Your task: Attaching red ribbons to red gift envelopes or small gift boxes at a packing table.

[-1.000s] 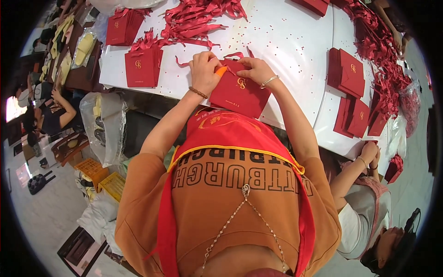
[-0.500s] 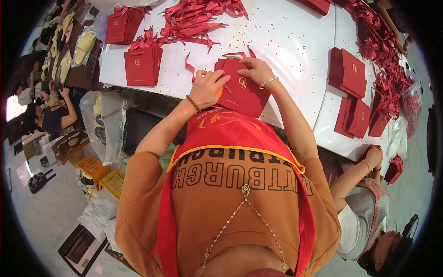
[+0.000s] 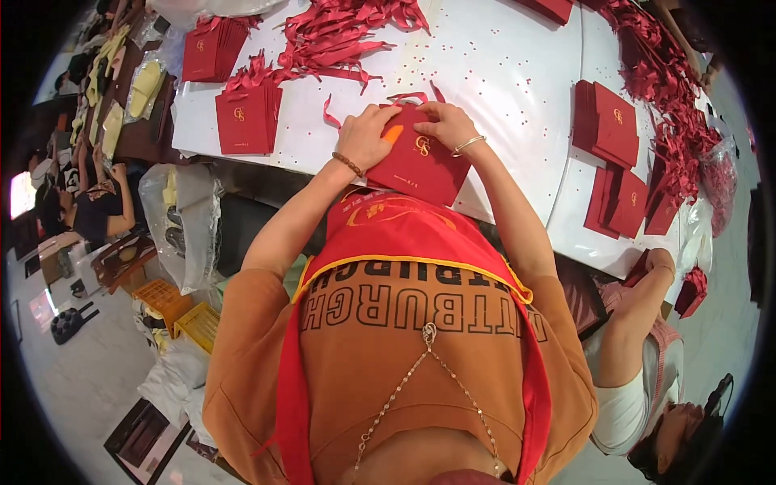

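A red paper gift bag (image 3: pixel 426 167) with a gold emblem lies flat on the table's near edge, against my apron. My left hand (image 3: pixel 365 139) grips its upper left edge, fingers bent over the rim. A small orange piece (image 3: pixel 392 134) shows at that thumb; I cannot make out what it is. My right hand (image 3: pixel 449 128) is closed on the bag's upper right edge, thumb on the front. A red ribbon (image 3: pixel 330 111) pokes out beyond the left hand, and another ribbon end (image 3: pixel 436 91) rises past the top edge. The fingertips behind the bag are hidden.
Bags with ribbon handles (image 3: pixel 245 121) stand at the left, below a heap of red ribbons (image 3: pixel 335 36). More bags (image 3: pixel 606 123) and ribbons lie at the right. Small red paper dots speckle the white table (image 3: pixel 509 105). A co-worker's arm (image 3: pixel 634 323) is at the lower right.
My left hand has shifted up and slightly left, toward the bag's top edge, and the orange piece shows more. My right hand has barely moved. The co-worker's arm has changed position.
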`<state>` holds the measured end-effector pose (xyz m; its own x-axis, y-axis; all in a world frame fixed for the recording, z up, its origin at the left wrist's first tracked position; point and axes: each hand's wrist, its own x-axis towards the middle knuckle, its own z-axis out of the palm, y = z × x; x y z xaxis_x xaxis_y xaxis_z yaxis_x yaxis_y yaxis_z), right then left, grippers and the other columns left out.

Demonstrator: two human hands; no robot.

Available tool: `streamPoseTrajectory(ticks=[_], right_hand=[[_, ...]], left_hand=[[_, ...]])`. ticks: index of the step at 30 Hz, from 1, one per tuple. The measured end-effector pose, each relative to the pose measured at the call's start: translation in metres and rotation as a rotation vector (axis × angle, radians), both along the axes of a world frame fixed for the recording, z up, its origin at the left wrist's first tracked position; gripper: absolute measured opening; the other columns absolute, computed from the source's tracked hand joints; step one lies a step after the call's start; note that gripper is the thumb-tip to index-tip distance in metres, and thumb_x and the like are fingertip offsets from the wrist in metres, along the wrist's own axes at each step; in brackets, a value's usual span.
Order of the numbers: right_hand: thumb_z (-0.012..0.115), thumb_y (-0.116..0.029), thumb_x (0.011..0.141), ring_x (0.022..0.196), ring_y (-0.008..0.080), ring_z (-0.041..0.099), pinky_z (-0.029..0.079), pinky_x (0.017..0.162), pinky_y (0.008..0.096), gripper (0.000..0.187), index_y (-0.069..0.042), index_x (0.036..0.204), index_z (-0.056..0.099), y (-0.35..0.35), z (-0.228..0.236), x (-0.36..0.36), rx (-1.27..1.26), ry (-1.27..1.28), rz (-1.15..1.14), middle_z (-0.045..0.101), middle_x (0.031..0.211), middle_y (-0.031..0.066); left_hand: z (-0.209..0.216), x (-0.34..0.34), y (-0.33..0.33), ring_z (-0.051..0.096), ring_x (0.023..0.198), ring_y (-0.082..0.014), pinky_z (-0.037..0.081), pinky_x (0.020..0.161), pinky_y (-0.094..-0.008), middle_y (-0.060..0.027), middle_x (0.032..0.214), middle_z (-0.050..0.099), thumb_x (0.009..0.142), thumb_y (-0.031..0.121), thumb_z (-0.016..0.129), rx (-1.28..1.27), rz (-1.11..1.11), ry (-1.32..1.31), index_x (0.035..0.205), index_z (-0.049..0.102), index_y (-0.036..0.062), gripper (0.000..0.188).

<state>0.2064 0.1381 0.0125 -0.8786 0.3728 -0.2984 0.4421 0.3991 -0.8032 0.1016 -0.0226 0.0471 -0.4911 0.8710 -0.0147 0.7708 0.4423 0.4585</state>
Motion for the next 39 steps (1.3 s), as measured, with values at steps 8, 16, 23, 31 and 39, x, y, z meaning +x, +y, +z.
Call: streamPoseTrajectory(ticks=[8, 16, 23, 31, 39], right_hand=[[0.067, -0.031, 0.071, 0.088, 0.0238, 0.06, 0.046, 0.076, 0.0333, 0.04, -0.013, 0.106, 0.06, -0.001, -0.004, 0.0, -0.001, 0.002, -0.002, 0.063, 0.094, 0.0104], [0.067, -0.032, 0.07, 0.088, 0.0242, 0.06, 0.046, 0.076, 0.0334, 0.041, -0.013, 0.106, 0.06, 0.002, -0.011, 0.0, -0.011, 0.002, 0.004, 0.063, 0.093, 0.0104], [0.068, -0.031, 0.069, 0.085, 0.0248, 0.06, 0.046, 0.075, 0.0336, 0.041, -0.013, 0.105, 0.061, -0.001, 0.002, -0.002, -0.003, -0.055, 0.01, 0.063, 0.09, 0.0106], [0.068, -0.029, 0.069, 0.086, 0.024, 0.06, 0.045, 0.076, 0.0325, 0.042, -0.012, 0.107, 0.06, -0.001, 0.015, -0.001, -0.079, -0.071, -0.011, 0.063, 0.093, 0.0101], [0.064, -0.025, 0.072, 0.086, 0.0234, 0.06, 0.046, 0.075, 0.0325, 0.037, -0.016, 0.108, 0.059, -0.006, 0.022, 0.002, -0.108, -0.018, 0.007, 0.064, 0.092, 0.0086]], left_hand=[[-0.031, -0.019, 0.019, 0.058, 0.06, -0.0218, 0.044, 0.053, -0.0317, -0.0103, 0.069, 0.059, 0.081, 0.019, 0.058, 0.241, 0.244, -0.337, 0.102, 0.054, 0.0057, 0.025], [-0.013, -0.028, 0.018, 0.061, 0.072, -0.0303, 0.046, 0.062, -0.0362, -0.0161, 0.08, 0.063, 0.076, 0.011, 0.055, 0.367, 0.141, -0.307, 0.086, 0.062, 0.0029, 0.015], [-0.007, -0.002, 0.016, 0.058, 0.073, -0.0345, 0.045, 0.064, -0.0404, -0.0164, 0.079, 0.061, 0.077, 0.012, 0.052, 0.126, -0.009, -0.158, 0.081, 0.058, 0.0024, 0.012], [-0.008, 0.002, 0.015, 0.057, 0.071, -0.0346, 0.045, 0.061, -0.0408, -0.016, 0.079, 0.059, 0.076, 0.009, 0.053, 0.25, -0.028, -0.071, 0.08, 0.055, 0.0018, 0.009], [0.002, 0.007, 0.015, 0.057, 0.069, -0.0343, 0.045, 0.06, -0.0416, -0.0162, 0.078, 0.059, 0.075, 0.009, 0.052, 0.201, -0.048, 0.019, 0.079, 0.053, 0.0013, 0.009]])
